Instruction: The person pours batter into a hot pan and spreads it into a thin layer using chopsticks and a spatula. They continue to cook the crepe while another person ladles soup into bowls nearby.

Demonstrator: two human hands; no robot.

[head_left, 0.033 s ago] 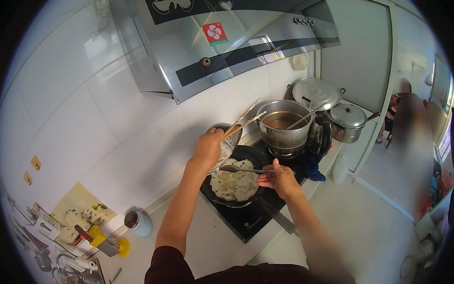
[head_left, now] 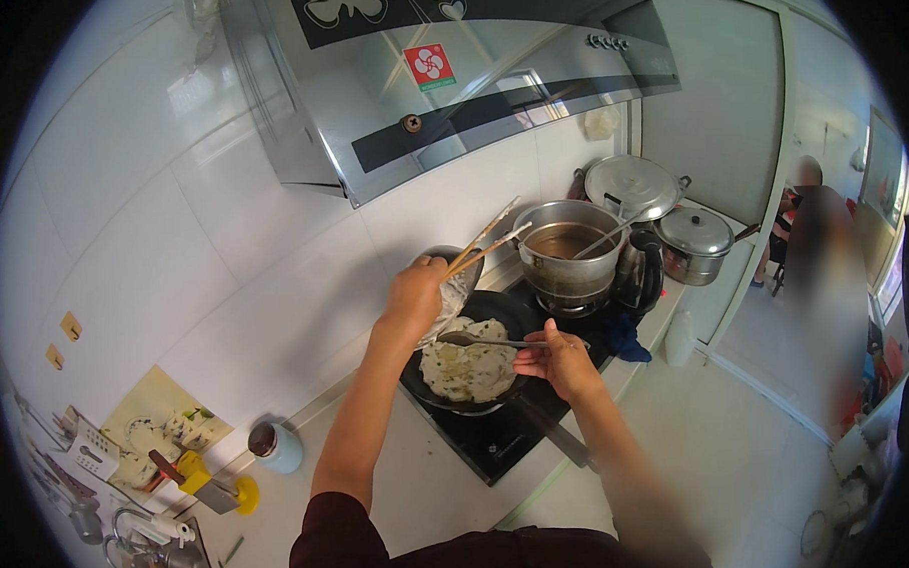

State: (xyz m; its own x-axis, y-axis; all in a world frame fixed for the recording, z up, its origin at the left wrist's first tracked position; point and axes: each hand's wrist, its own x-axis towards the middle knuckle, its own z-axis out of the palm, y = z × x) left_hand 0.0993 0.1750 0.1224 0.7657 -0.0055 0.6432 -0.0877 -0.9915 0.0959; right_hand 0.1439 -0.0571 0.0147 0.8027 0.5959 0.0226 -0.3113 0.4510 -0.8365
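My left hand (head_left: 418, 297) grips a metal bowl (head_left: 455, 294) smeared with pale batter, tilted over the frying pan. A pair of wooden chopsticks (head_left: 481, 245) is pinned in the same hand, their tips pointing up and coated with batter. Between the fingers of my right hand (head_left: 560, 360) is a metal spoon (head_left: 507, 341), its head by the bowl's lower edge above the pan. Pale batter with green flecks (head_left: 468, 371) lies spread in the black frying pan (head_left: 505, 307), uneven at its edges. The pan's handle (head_left: 560, 439) runs toward me, below my right hand.
Behind the pan, a large pot (head_left: 571, 265) of brownish liquid holds a ladle. A dark kettle (head_left: 639, 273), lidded pots (head_left: 695, 238) and a blue cloth (head_left: 629, 344) are to the right. The range hood (head_left: 487, 73) hangs above. A jar (head_left: 276, 448) and knife block (head_left: 209, 483) stand left.
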